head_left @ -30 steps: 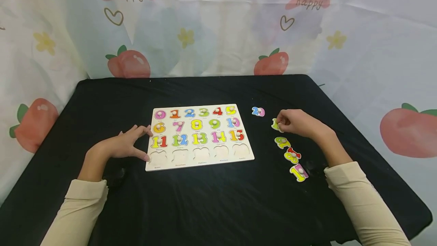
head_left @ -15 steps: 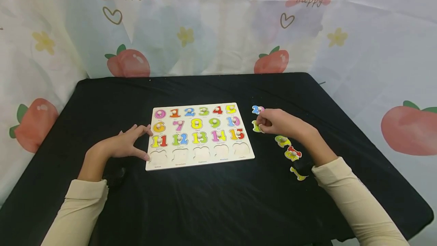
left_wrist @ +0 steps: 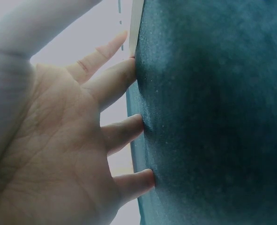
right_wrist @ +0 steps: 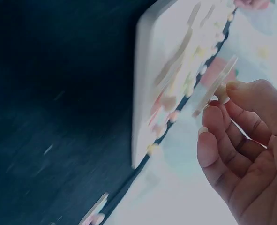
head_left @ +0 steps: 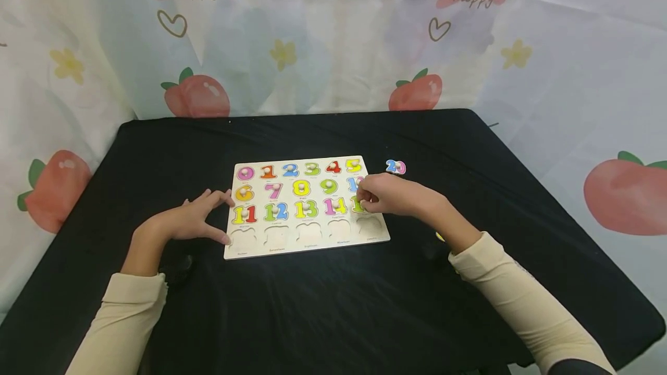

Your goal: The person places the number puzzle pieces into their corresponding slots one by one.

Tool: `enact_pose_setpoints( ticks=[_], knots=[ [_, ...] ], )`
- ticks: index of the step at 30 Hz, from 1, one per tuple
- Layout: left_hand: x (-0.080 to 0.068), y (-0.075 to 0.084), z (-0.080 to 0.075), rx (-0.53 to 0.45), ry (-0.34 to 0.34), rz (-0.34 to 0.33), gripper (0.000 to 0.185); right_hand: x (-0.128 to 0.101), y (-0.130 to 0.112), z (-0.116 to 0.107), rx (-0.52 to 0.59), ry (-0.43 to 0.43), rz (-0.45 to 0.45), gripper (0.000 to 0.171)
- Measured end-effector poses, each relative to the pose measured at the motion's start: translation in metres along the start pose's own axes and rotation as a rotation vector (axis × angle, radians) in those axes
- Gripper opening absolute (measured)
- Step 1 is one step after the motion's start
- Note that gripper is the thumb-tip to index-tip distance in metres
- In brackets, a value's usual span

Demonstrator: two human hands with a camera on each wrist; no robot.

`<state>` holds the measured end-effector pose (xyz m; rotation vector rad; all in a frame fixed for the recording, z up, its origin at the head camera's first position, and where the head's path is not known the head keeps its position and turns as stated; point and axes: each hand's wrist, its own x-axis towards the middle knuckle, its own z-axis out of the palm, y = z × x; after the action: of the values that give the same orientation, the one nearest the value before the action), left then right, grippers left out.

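A pale wooden number puzzle board (head_left: 307,249) lies on the dark table, with knobbed numbers 0 to 15 in its upper rows and bare recesses in the bottom row. My left hand (head_left: 190,219) rests at the board's left edge, thumb and fingers spread along it; the left wrist view shows the fingers (left_wrist: 122,133) extended. By its knob, my right hand (head_left: 398,194) pinches a number puzzle piece (right_wrist: 218,86) with a green 1. It is raised over the board's right side and overlaps the 15 in the head view; its second digit is hidden by the fingers.
A blue and pink 20 piece (head_left: 396,167) lies to the right of the board's far corner. Part of a yellow piece (head_left: 440,237) shows beside the right forearm, which hides others. A printed curtain (head_left: 333,51) hangs behind the black-covered table (head_left: 292,317).
My right hand has carried the green piece leftward from the row of loose pieces to above the board's right side. The left hand has stayed at the board's edge.
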<state>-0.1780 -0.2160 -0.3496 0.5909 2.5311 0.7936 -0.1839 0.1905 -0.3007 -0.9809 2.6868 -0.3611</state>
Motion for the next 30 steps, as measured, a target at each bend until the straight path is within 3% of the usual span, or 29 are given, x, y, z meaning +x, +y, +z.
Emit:
enact_pose_setpoints(
  ticks=[18,23,30],
  knots=[
    [-0.001,0.0,0.0,-0.016,-0.02,0.003,0.079,0.052,-0.075,0.023,-0.117,-0.16,-0.151,0.004],
    [-0.001,0.0,0.0,-0.009,-0.023,0.001,0.08,0.071,-0.094,0.032,-0.152,-0.172,-0.22,0.003],
    [0.002,-0.002,-0.002,-0.002,-0.032,-0.001,0.079,0.093,-0.112,0.042,-0.168,-0.2,-0.247,0.005]
  ],
)
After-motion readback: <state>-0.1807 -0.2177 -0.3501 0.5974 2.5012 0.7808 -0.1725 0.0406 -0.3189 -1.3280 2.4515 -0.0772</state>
